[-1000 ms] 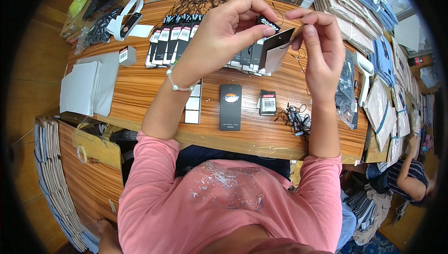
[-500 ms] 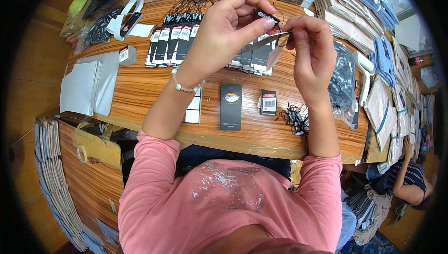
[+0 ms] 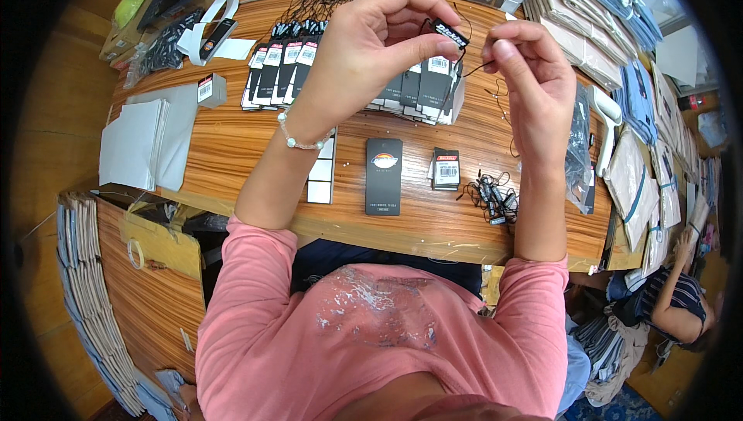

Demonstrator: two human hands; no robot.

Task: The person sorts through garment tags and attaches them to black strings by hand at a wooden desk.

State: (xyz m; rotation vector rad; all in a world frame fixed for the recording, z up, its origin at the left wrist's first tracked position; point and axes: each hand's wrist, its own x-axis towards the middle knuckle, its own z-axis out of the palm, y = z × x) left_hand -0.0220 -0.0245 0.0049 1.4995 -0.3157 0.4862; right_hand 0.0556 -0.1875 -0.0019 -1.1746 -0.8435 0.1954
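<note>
The black plastic seal [image 3: 450, 34] is pinched between the thumb and fingers of the left hand [image 3: 379, 38], raised above the rear half of the desk [image 3: 232, 138]. A thin black cord [image 3: 477, 68] is grasped by the thumb and forefinger of the right hand [image 3: 534, 80], and it is stretched across the gap from the seal.

Half a second ago a dark card was tilted between the two hands, with the right fingers close against it. Now the right hand is drawn away to the right, and only the cord is seen spanning the gap. Whether the card hangs below, against the stacked tags [image 3: 435, 84] toward the rear edge, cannot be told. By this change, the cord rather than the card seems to be what is being worked.

Near the front edge, a large dark tag [image 3: 384, 196], a small labelled pile [image 3: 446, 172] and a tangle of corded seals [image 3: 492, 200] are left unheld.
</note>
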